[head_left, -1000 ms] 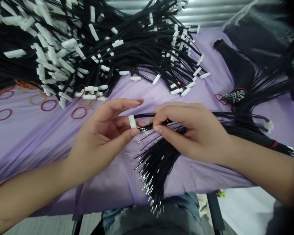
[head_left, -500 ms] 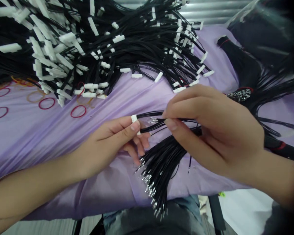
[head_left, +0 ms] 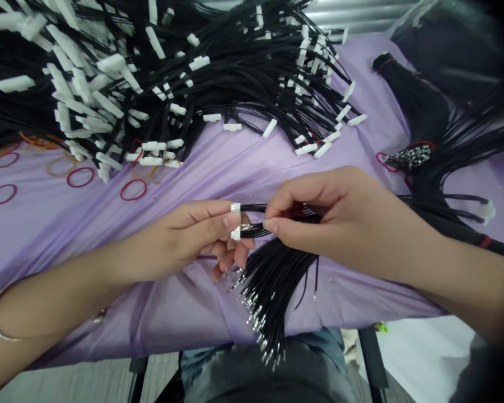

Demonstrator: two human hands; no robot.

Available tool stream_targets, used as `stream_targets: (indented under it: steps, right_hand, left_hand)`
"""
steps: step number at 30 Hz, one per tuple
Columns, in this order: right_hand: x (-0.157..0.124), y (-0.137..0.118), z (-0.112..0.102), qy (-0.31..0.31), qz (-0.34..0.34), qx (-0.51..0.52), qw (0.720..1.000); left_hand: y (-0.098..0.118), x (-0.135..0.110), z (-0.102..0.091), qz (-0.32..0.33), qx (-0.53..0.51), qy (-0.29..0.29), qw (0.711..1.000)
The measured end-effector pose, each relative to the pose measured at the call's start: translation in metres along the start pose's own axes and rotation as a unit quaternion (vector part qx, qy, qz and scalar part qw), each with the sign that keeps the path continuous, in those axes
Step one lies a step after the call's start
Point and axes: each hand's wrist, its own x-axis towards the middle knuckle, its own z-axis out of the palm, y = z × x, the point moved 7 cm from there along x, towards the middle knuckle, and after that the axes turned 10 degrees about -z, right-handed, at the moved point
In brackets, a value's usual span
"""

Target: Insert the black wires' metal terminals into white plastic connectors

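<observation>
My left hand (head_left: 193, 238) pinches a small white connector (head_left: 235, 220) between thumb and forefinger, its other fingers curled under. My right hand (head_left: 340, 224) is closed in a pinch on a thin black wire (head_left: 254, 229), whose metal tip sits at the connector. Another black wire runs from the connector's top into my right hand. Under both hands lies a bundle of loose black wires (head_left: 273, 285) with metal tips, fanning over the table's near edge.
A large heap of finished black wires with white connectors (head_left: 151, 73) fills the far left of the purple cloth (head_left: 201, 313). Red rubber bands (head_left: 133, 190) lie at left. Tied wire bundles (head_left: 407, 112) and a plastic bag (head_left: 453, 50) sit at right.
My right hand drew back and up with a wire, then came down and left again, bringing the wire's tip to the connector. My left hand turned the connector and closed its fingers.
</observation>
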Motion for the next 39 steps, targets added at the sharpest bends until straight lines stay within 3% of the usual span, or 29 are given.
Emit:
stream_targets:
  steps: [6,11,16,26,30,39]
  right_hand:
    - [0.001,0.009,0.002,-0.008,0.027,0.035,0.999]
    - [0.000,0.000,-0.003,0.004,-0.022,0.008,1.000]
    - [-0.001,-0.012,-0.006,0.010,-0.087,-0.066,0.994]
    - [-0.003,-0.020,-0.005,0.014,-0.129,-0.130,0.983]
    - [-0.003,-0.021,-0.005,0.019,-0.158,-0.152,0.975]
    - [-0.001,-0.023,-0.002,-0.028,-0.237,-0.181,0.954]
  left_hand:
    - [0.002,0.003,0.002,0.003,-0.013,-0.028,1.000]
    - [0.005,0.002,0.005,0.013,-0.006,-0.056,0.998]
    - [0.007,0.000,0.005,0.016,0.005,-0.042,0.999]
    - [0.010,0.000,0.004,0.016,0.005,0.000,1.000]
    - [0.008,0.000,0.005,0.022,0.010,-0.008,1.000]
    - [0.006,0.002,0.002,0.029,0.024,-0.007,0.999]
